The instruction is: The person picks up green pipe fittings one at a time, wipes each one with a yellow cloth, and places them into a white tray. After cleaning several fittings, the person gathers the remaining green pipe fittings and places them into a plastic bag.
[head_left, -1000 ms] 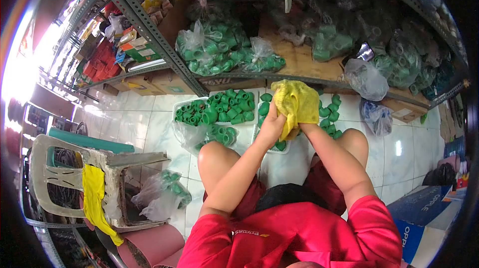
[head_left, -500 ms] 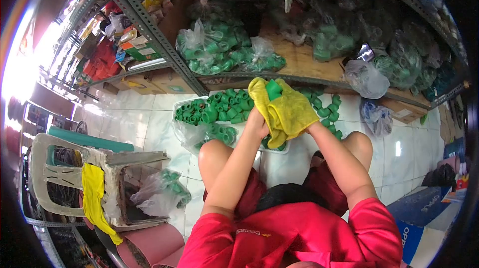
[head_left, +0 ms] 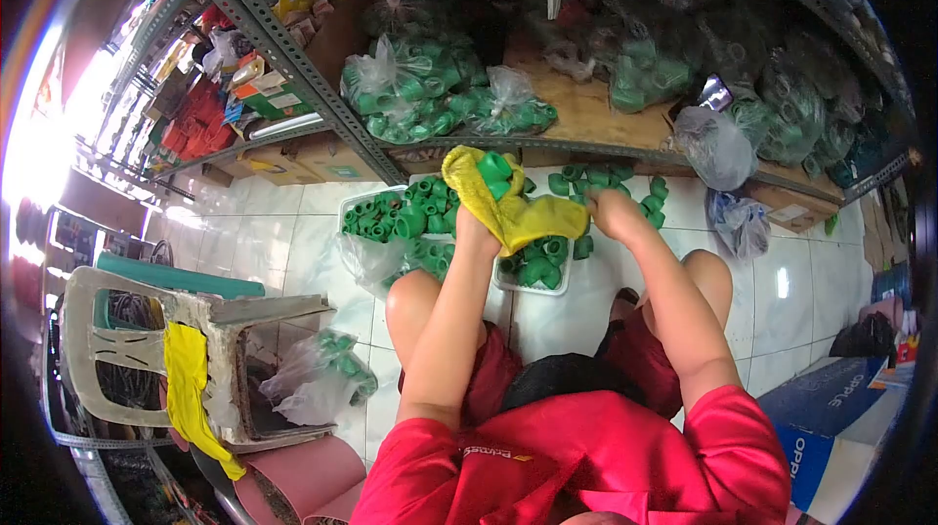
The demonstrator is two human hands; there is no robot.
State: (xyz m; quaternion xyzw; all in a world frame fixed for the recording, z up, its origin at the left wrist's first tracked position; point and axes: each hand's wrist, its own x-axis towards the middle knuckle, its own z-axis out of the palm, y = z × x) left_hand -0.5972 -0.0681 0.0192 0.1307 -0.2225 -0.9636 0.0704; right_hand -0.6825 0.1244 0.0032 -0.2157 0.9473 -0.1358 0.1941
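In the head view, my left hand (head_left: 476, 230) is closed around a yellow cloth (head_left: 535, 222). A green pipe fitting (head_left: 494, 169) sits in the cloth's folds above that hand, partly wrapped. Farther right, my right hand (head_left: 618, 214) has its fingers curled at the cloth's stretched end, apparently pinching it; the fingertips are blurred. Below the cloth stands a white tray (head_left: 504, 283) of green elbow fittings (head_left: 539, 269). Another white tray (head_left: 344, 205) with several green fittings (head_left: 410, 220) lies to the left. More loose fittings (head_left: 653, 205) rest on the floor near my right hand.
A metal shelf (head_left: 283, 42) ahead holds bags of green fittings (head_left: 415, 85). To the left stands a worn plastic chair (head_left: 117, 344) with a yellow cloth strip (head_left: 186, 369), beside a plastic bag (head_left: 303, 388). A blue and white box (head_left: 821, 427) is at the right.
My hands have moved apart: the left shifted slightly left with the cloth and fitting, the right drew away, stretching the cloth sideways. The near tray's fittings are now more exposed.
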